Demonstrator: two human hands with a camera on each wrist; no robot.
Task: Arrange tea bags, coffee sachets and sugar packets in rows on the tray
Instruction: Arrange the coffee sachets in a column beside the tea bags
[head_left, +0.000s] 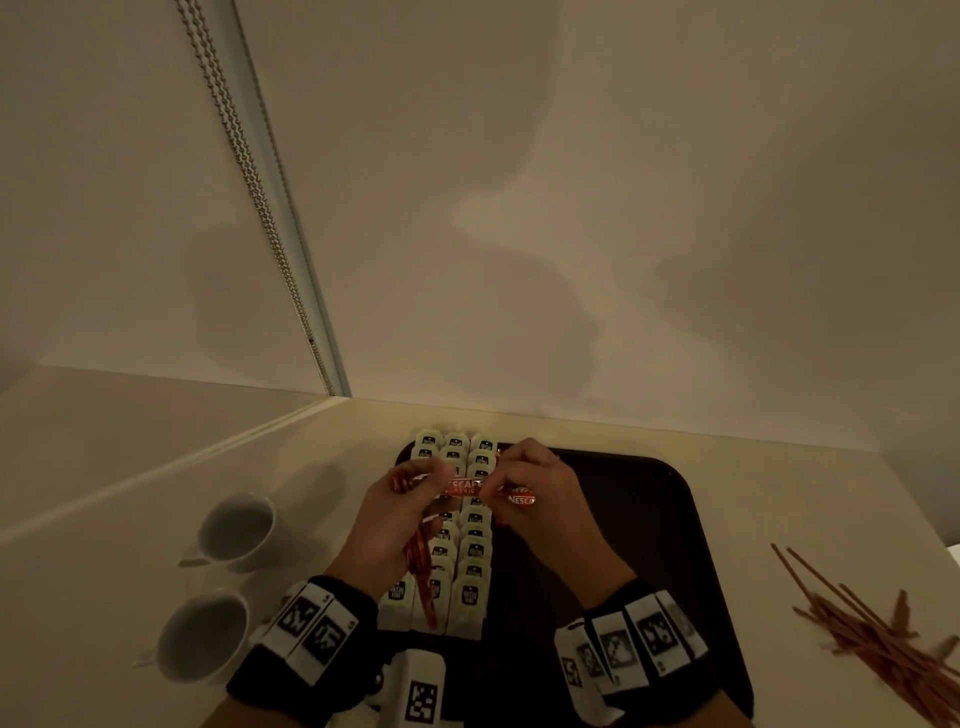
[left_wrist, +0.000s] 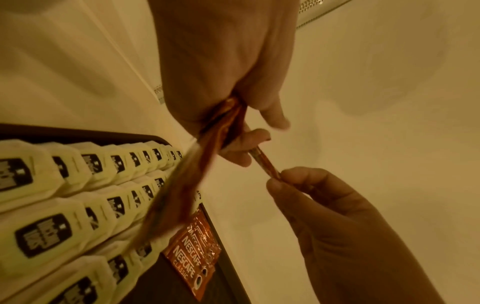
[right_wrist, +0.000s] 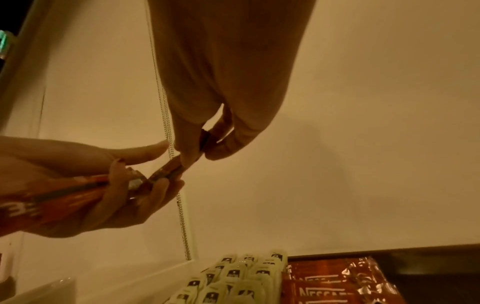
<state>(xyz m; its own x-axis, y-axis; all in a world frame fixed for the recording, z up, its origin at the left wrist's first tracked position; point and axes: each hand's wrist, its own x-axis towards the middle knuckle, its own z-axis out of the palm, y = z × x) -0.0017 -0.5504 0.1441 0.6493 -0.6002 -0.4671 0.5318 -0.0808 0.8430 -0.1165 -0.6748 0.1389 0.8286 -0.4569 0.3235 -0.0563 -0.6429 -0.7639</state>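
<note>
Head view: both hands above tray (head_left: 675, 525).
Left hand (head_left: 400, 519): fingers curled round coffee sachets (head_left: 418, 558).
Right hand (head_left: 540, 488): fingertips pinching one sachet (head_left: 465, 486).
Tea bags (head_left: 470, 551): three rows.

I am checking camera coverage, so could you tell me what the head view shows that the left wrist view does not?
Only the head view shows the two cups left of the tray and the loose brown sticks to its right. Only the left wrist view shows coffee sachets already laid on the tray beside the tea bag rows. Both show the left hand gripping a bunch of sachets and the right hand pinching one sachet.
</note>
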